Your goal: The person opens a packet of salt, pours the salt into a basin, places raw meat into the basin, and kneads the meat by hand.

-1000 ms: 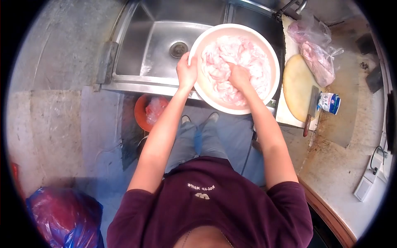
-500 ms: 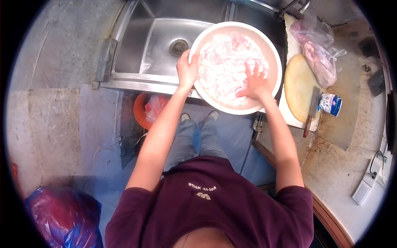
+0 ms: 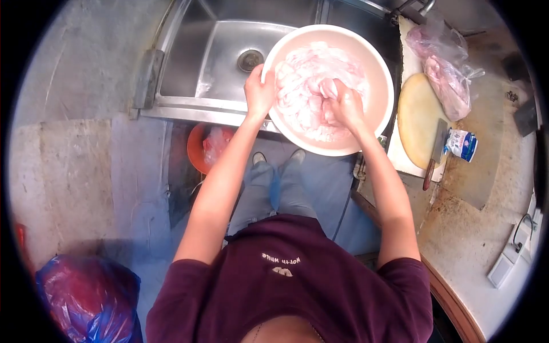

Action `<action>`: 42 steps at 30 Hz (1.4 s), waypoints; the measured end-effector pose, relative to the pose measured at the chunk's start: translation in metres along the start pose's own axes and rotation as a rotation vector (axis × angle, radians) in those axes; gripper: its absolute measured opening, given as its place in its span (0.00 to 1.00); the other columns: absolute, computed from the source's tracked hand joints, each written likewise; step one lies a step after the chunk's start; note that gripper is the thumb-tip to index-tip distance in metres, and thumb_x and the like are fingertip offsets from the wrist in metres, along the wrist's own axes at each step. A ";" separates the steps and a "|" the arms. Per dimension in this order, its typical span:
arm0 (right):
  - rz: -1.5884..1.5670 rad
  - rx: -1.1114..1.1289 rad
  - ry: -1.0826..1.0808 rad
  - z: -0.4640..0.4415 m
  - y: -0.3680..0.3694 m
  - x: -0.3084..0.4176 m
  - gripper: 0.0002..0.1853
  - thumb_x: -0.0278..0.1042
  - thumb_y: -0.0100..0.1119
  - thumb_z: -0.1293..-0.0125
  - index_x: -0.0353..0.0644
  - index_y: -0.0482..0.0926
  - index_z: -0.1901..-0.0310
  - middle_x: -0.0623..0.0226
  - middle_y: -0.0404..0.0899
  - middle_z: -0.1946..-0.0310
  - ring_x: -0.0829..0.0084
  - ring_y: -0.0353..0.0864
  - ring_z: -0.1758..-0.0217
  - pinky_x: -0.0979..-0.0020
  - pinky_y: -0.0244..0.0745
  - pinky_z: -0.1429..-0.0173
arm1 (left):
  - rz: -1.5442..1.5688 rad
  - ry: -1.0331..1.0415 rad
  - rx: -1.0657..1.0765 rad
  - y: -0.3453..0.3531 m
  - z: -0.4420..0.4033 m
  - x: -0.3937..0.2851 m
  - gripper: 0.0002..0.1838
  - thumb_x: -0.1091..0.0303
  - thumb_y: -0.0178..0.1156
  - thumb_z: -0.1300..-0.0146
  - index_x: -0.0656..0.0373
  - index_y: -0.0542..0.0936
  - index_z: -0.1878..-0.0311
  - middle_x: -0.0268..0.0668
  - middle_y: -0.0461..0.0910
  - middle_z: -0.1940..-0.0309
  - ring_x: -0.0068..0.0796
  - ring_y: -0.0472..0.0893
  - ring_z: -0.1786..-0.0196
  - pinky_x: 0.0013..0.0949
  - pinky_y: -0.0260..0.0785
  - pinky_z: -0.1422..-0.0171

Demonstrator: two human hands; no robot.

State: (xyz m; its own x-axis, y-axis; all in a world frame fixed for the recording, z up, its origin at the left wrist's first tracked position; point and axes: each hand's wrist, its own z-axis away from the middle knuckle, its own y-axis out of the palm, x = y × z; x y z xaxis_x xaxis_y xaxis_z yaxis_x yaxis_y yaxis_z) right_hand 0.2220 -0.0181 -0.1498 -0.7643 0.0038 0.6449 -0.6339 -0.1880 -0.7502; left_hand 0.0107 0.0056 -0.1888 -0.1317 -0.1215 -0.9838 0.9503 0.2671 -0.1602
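Note:
A large pale pink basin (image 3: 374, 117) with a white rim sits over the steel sink. Glossy pinkish-white pieces that look like raw meat (image 3: 300, 86) lie heaped in it; their exact kind I cannot tell. With fingers on the outside, my left hand (image 3: 260, 94) grips the basin's left rim. Inside the basin, my right hand (image 3: 346, 106) is curled round some of the pieces, which bulge up by its thumb. Its fingertips are partly hidden.
The steel sink (image 3: 229, 51) has a drain. At right, a cleaver (image 3: 438, 143) lies on a round cutting board (image 3: 420, 108), beside a blue-white packet (image 3: 462, 144) and plastic bags of pink meat (image 3: 449, 86). Below stands an orange bucket (image 3: 196, 150); a bulging bag (image 3: 88, 297) sits lower left.
My right hand has gone from spread flat on the pieces to closed around some of them, gathering them toward the basin's middle. The left hand keeps its hold on the rim.

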 end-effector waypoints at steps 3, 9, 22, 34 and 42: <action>0.274 0.081 -0.215 0.009 0.004 0.017 0.25 0.24 0.53 0.45 0.51 0.72 0.43 0.53 0.71 0.45 0.53 0.73 0.45 0.59 0.75 0.51 | -0.037 0.076 -0.013 0.001 -0.004 0.009 0.15 0.67 0.55 0.37 0.68 0.77 0.53 0.47 0.82 0.65 0.32 0.82 0.62 0.32 0.71 0.56; 0.673 0.312 -0.268 -0.015 0.046 0.035 0.38 0.29 0.66 0.56 0.61 0.68 0.39 0.61 0.53 0.30 0.50 0.65 0.36 0.56 0.72 0.42 | -0.012 0.052 -0.004 0.004 -0.004 0.008 0.15 0.67 0.56 0.38 0.69 0.77 0.53 0.49 0.82 0.64 0.35 0.82 0.60 0.33 0.71 0.54; 0.332 0.085 0.069 -0.051 -0.005 -0.034 0.24 0.40 0.60 0.44 0.41 0.74 0.45 0.49 0.79 0.55 0.53 0.77 0.49 0.57 0.70 0.45 | 0.013 0.024 0.017 0.003 -0.005 0.005 0.15 0.66 0.56 0.37 0.69 0.77 0.53 0.46 0.82 0.66 0.30 0.81 0.63 0.31 0.71 0.57; 0.288 0.032 -0.107 -0.099 0.000 -0.073 0.51 0.44 0.73 0.58 0.39 0.56 0.32 0.41 0.65 0.40 0.49 0.68 0.38 0.61 0.63 0.34 | -0.034 0.035 -0.007 0.005 -0.004 0.006 0.15 0.67 0.56 0.38 0.67 0.77 0.53 0.44 0.82 0.68 0.28 0.80 0.66 0.30 0.70 0.59; 0.207 0.147 0.041 -0.059 0.034 -0.026 0.19 0.36 0.60 0.50 0.49 0.80 0.53 0.50 0.81 0.61 0.52 0.80 0.55 0.56 0.73 0.49 | -0.002 0.060 -0.011 0.007 -0.008 0.012 0.14 0.66 0.56 0.37 0.67 0.77 0.53 0.43 0.82 0.68 0.26 0.80 0.66 0.29 0.70 0.59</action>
State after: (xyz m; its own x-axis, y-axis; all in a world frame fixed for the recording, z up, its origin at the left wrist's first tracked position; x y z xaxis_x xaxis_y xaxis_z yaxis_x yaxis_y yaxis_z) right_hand 0.2130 0.0336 -0.2009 -0.8821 -0.0104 0.4709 -0.4416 -0.3295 -0.8345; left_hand 0.0132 0.0136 -0.2023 -0.1500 -0.0649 -0.9866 0.9468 0.2778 -0.1623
